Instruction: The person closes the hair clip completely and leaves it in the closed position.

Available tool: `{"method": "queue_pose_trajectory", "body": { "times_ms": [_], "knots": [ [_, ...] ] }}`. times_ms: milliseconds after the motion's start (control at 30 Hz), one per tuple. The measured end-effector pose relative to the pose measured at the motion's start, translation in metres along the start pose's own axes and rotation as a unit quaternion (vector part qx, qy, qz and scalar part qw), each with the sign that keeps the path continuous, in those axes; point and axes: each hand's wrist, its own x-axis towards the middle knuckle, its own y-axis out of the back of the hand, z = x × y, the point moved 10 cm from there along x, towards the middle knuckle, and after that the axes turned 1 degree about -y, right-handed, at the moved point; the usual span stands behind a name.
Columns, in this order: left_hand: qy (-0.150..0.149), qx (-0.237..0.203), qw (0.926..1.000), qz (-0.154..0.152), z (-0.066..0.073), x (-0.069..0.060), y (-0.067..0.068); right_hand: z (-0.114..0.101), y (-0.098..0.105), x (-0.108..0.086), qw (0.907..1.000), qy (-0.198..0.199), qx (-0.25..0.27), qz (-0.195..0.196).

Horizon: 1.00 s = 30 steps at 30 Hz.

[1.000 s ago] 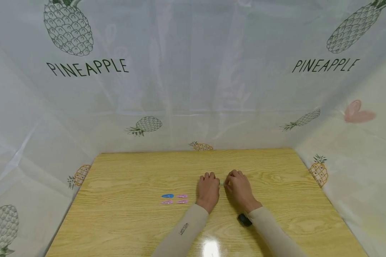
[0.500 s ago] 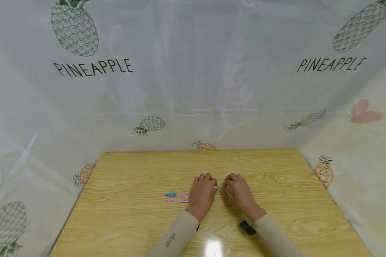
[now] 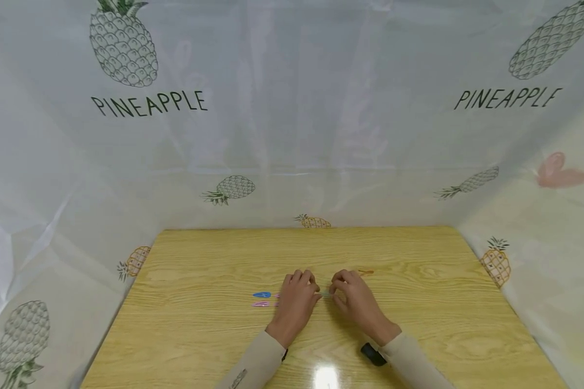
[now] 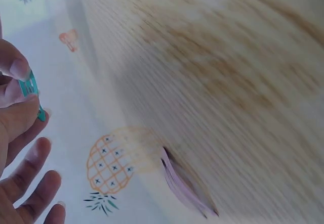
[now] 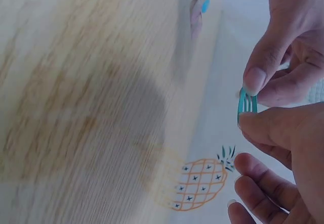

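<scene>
A teal snap hair clip is held just above the table between both hands. My left hand pinches one end between thumb and finger. On the other end, the thumb and finger of my right hand have a pinch grip; its remaining fingers are spread in the right wrist view. Left of the left hand lie a blue hair clip and a pink hair clip. More pink clips are partly hidden by that hand; one pink clip shows in the left wrist view.
A thin orange item, too small to tell, lies behind the right hand. A black device is by the right sleeve. The wooden table meets a pineapple-print sheet at its back and sides.
Both hands have come nearer the person with the teal hair clip, and slightly left. The left hand now covers part of the pink clips; the orange item has come into sight.
</scene>
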Motion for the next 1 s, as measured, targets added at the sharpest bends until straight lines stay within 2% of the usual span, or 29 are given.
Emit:
{"method": "queue_pose_trajectory", "body": {
  "times_ms": [167,367,567,767,1000],
  "knots": [
    [-0.010,0.026,0.9996,-0.001,0.000,-0.007,0.005,-0.009,-0.004,-0.001,0.9997,0.021,0.007,-0.005],
    [-0.010,0.005,0.9999,0.013,-0.004,-0.014,0.009,-0.014,-0.003,0.000,0.9994,0.035,0.003,0.003],
    [0.013,-0.039,0.9991,0.014,-0.012,-0.020,0.013,-0.019,0.001,0.001,0.9990,0.041,0.005,0.016],
    [0.027,-0.099,0.9947,0.012,-0.019,-0.024,0.017,-0.024,0.003,0.002,0.9987,0.048,0.017,0.008],
    [0.023,-0.155,0.9870,0.036,-0.027,-0.029,0.026,-0.032,0.003,0.000,0.9957,0.073,0.058,-0.004]
  ]
}}
